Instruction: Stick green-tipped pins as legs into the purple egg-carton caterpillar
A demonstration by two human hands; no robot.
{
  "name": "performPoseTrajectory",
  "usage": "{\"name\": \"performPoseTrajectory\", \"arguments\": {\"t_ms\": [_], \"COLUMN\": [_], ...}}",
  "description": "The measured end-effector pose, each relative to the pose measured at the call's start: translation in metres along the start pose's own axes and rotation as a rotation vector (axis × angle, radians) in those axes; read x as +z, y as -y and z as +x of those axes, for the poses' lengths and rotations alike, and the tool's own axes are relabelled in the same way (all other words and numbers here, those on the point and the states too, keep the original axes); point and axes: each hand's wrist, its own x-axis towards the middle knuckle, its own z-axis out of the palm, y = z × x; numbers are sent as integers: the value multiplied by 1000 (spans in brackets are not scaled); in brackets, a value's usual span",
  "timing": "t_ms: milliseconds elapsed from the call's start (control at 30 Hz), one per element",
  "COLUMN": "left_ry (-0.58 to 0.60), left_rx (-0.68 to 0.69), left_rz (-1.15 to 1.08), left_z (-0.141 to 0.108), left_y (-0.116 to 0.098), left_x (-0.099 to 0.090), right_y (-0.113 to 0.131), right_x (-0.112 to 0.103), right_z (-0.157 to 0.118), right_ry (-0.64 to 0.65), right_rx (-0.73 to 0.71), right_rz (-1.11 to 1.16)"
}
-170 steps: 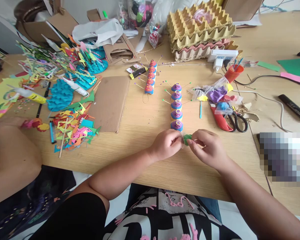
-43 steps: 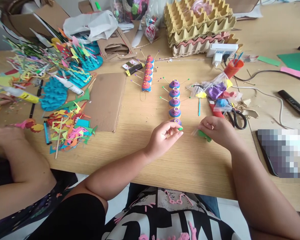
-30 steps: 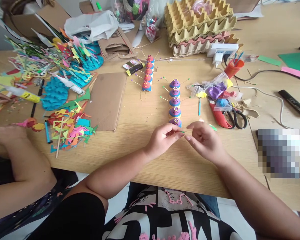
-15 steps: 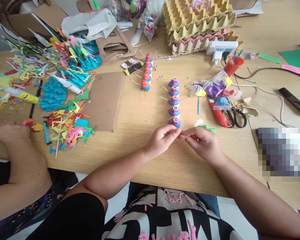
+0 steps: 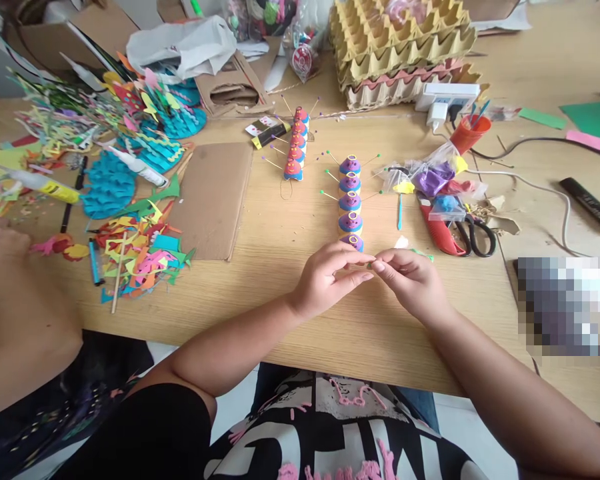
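My left hand (image 5: 325, 277) and my right hand (image 5: 413, 280) meet at their fingertips above the table's near part. A tiny green piece (image 5: 369, 265), perhaps modelling clay, shows between the fingertips; most of it is hidden. My right thumb and index finger pinch at it, and my left thumb and index finger close around it from the other side. Just beyond stands a caterpillar figure (image 5: 351, 200) of purple and blue egg-carton cups, with yellow rings and green-tipped sticks. Its nearest cup is partly covered by my left hand. Some green clay (image 5: 423, 255) lies behind my right hand.
A red and blue caterpillar (image 5: 297, 143) stands farther back. Cardboard (image 5: 210, 200) and paper scraps (image 5: 145, 257) lie left, beside another person's arm (image 5: 20, 293). At right are scissors (image 5: 450, 233), clay bags (image 5: 435, 177), an orange cup (image 5: 470, 135) and a power strip (image 5: 447, 97).
My fingertips have shifted slightly right, and my left thumb and index finger have parted somewhat. The other person's arm at left has moved farther left. The view has shifted a little.
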Motion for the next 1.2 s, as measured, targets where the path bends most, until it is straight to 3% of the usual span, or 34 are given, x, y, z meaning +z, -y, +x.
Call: {"name": "performPoseTrajectory", "arguments": {"t_ms": [167,333,467,567,733,900,1033,1200], "left_ry": [-61,-90,-101,-101,-103,-17,58,64], "left_rx": [101,202,136,-1,-192,-97,-2,-3], "left_rz": [123,223,253,123,-93,-45,30,26], "left_z": [1,3,3,2,0,0,-1,0], "left_y": [1,-2,-5,-3,1,-1,-2,-3], "left_x": [-2,-5,-6,-4,1,0,-1,0], "right_y": [1,-1,-8,-13,-12,-13,-16,-16], "right_x": [2,4,4,2,3,6,9,11], "right_z": [1,-2,-1,2,1,-2,-5,-7], "right_ry": [59,23,-133,-222,-59,131,192,233], "right_rx": [104,161,167,180,219,169,47,-58], "right_rz": [123,161,166,182,93,5,-180,-301]}}
